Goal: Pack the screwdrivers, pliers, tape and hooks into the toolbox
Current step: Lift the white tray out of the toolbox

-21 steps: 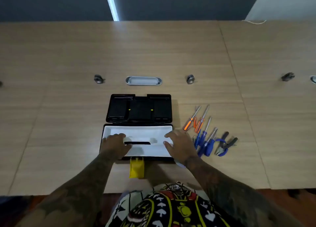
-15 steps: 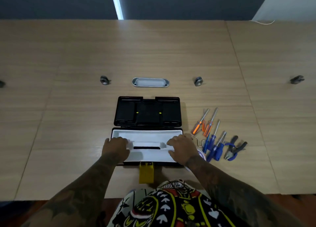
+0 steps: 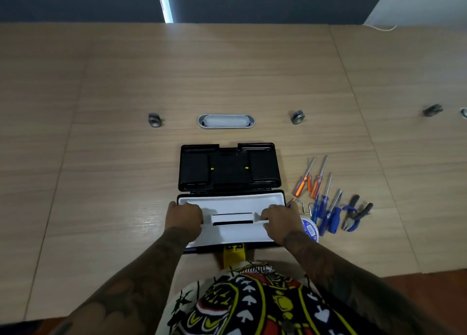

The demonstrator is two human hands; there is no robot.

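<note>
Both hands (image 3: pixel 184 216) (image 3: pixel 279 218) are gripping the white tray (image 3: pixel 232 203) of the open toolbox (image 3: pixel 228 168); the screwdrivers (image 3: pixel 326 208), pliers (image 3: pixel 353 216), tape (image 3: pixel 309 227) and hooks (image 3: pixel 304 207) are lying unpacked on the surface (image 3: pixel 126 183)

My right hand (image 3: pixel 280 221) hides half the tape (image 3: pixel 310 228); beside the tape, the hooks (image 3: pixel 304 207) are too small to count.

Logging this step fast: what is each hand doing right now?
Left hand: closed on the left end of the white tray in the toolbox.
Right hand: closed on the tray's right end.
</note>
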